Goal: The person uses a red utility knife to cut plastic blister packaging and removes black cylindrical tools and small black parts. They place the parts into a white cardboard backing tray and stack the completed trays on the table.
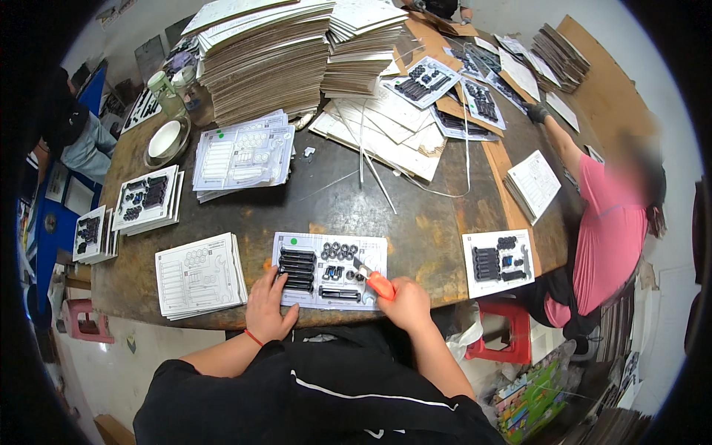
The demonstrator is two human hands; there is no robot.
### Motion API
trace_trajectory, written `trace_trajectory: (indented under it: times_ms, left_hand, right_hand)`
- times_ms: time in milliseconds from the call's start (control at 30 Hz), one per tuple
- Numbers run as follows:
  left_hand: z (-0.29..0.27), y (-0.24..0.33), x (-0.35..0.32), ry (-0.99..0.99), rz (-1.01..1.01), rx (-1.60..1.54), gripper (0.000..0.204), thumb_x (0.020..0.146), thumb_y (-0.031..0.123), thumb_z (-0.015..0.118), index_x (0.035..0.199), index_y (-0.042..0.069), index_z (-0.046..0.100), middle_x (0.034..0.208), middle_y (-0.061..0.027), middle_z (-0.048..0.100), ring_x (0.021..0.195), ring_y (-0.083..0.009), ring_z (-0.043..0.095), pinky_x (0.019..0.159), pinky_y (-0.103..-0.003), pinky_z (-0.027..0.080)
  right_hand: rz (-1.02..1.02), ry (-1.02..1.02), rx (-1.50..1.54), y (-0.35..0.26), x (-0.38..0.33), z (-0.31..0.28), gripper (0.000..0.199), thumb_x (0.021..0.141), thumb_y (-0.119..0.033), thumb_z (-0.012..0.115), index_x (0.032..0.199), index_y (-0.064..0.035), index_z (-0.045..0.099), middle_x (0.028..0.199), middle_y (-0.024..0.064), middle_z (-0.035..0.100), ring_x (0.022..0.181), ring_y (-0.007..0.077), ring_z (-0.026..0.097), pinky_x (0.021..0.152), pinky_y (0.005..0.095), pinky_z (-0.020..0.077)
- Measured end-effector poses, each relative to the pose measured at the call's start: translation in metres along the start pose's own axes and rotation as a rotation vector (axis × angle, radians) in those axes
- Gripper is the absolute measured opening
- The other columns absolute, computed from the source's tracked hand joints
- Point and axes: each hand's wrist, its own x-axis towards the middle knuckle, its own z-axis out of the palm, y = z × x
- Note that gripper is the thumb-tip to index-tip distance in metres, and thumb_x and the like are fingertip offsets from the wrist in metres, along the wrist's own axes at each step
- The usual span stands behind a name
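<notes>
My left hand [265, 308] lay flat, fingers spread, on the near-left corner of the printed card [330, 269], pressing it to the bench [415, 215]. The card sat at the near edge of the bench, directly in front of me, loaded with black bolts [297, 268] at its left and small black nuts [340, 251] near its top. My right hand [404, 300] had its grip pressed together around an orange-handled cutter [377, 283], whose tip rested on the card's right part. A stack of blank cards [200, 276] lay just left of my left hand. A filled card [498, 262] lay well to the right, near a person in a pink shirt [612, 237].
</notes>
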Motion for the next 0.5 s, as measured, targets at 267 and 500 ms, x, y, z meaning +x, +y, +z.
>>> trace_trajectory:
  times_ms: [267,500]
  left_hand:
    - [-0.007,-0.001,0.002,0.046,0.067,-0.072,0.065,0.076,0.021,0.073,0.134,0.005,0.049,0.144,-0.0244,0.041,0.126,-0.0449,0.044,0.107,-0.052,0.035]
    - [-0.008,-0.009,-0.006,-0.018,0.119,-0.185,0.055,0.075,0.022,0.072,0.127,0.007,0.059,0.149,-0.0275,0.036,0.128,-0.0444,0.044,0.107,-0.054,0.035]
  right_hand:
    - [0.109,0.275,0.002,-0.013,-0.003,0.019,0.024,0.076,-0.03,0.067,0.083,-0.007,0.066,0.086,0.0177,0.068,0.083,0.0401,0.066,0.072,0.0499,0.0519]
    - [0.302,0.321,-0.137,-0.022,0.0,0.026,0.033,0.079,-0.038,0.067,0.089,-0.006,0.065,0.086,0.0209,0.069,0.083,0.0415,0.066,0.074,0.0508,0.0518]
